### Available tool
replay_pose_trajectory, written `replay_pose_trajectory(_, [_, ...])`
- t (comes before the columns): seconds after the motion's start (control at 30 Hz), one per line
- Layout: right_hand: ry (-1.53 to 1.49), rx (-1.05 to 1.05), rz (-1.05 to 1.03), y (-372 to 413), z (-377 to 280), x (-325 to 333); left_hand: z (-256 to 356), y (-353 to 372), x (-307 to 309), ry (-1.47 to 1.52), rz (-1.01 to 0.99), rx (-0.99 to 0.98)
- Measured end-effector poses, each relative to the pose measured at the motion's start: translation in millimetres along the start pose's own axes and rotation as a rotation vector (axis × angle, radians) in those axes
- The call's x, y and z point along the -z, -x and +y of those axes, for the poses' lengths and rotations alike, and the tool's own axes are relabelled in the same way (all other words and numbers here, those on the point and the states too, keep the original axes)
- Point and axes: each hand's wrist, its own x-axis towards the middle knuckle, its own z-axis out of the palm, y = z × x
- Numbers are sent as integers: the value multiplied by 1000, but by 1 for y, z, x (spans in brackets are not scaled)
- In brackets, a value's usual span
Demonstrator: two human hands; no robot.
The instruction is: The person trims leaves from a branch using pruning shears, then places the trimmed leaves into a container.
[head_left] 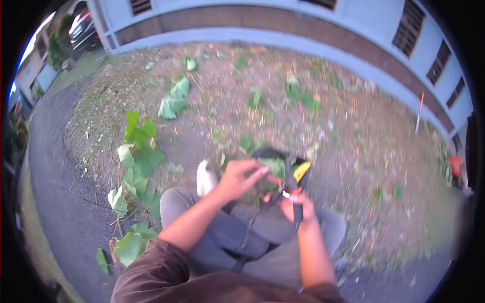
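My right hand point(294, 206) is closed around what look like black-handled pruning shears point(298, 216) with orange-red parts; blur hides their exact shape. My left hand point(236, 181) reaches in from the other side with its fingers stretched toward the shears, and I see nothing held in it. Just beyond both hands, a black bag point(265, 152) lies on the ground with green leaves point(274, 165) in its opening. A yellow patch with dark marks point(301, 171) shows at the bag's right side. The hands partly cover the bag's near edge.
A leafy cut vine point(144, 159) lies along my left side, beside a paved path point(55, 146). Loose leaves point(174, 106) are scattered over the dirt ahead. A building wall point(237, 33) runs across the back, with an orange-and-white stick point(420, 111) near it at right.
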Motion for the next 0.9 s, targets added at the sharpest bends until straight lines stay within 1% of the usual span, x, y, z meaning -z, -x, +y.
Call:
replay_pose_trajectory(0.07, [-78,1,10,0,0,3,-1,-3,0,56,-28,-15])
replay_pose_trajectory(0.13, [-36,21,49,-1,0,1,6,-1,-1,123,-5,4])
replay_pose_trajectory(0.17, [-30,41,67,-2,-3,-7,22,-4,3,22,56,-51])
replay_pose_trajectory(0.2, [-30,50,81,-2,-4,-14,38,-4,11,-29,71,-125])
replay_pose_trajectory(0.23, [-57,40,141,-2,3,0,52,-3,11,147,45,-134])
replay_pose_trajectory(0.27, [-48,58,210,2,5,4,82,1,10,530,-92,-7])
replay_pose_trajectory(0.3, [-2,89,316,-1,2,-8,118,5,6,1055,-285,28])
replay_pose_trajectory(0.33, [20,40,279,-4,4,-2,166,10,3,1452,-425,57])
replay_pose_trajectory(0.4, [-101,85,129,-3,9,14,154,32,7,1405,-309,-9])
replay_pose_trajectory(0.43, [-92,31,108,-6,13,13,149,45,4,1367,-281,-43])
replay_pose_trajectory(0.5, [-118,75,151,-2,15,13,141,64,-16,1312,-305,-103])
replay_pose_trajectory(0.53, [-129,56,122,-4,14,8,140,71,-32,1301,-350,-131])
replay_pose_trajectory(0.6, [-105,67,127,-2,13,9,140,80,-66,1286,-493,-183])
replay_pose_trajectory(0.67, [-105,63,139,1,13,10,134,85,-83,1232,-630,-231])
replay_pose_trajectory(0.7, [-118,65,131,0,14,11,130,89,-88,1210,-708,-244])
replay_pose_trajectory(0.77, [-98,61,138,1,11,6,122,79,-70,1170,-853,-272])
replay_pose_trajectory(0.8, [-80,55,127,-1,10,4,118,95,-83,1140,-914,-290])
replay_pose_trajectory(0.9, [-110,77,113,-4,12,4,103,120,-95,1046,-1059,-346])
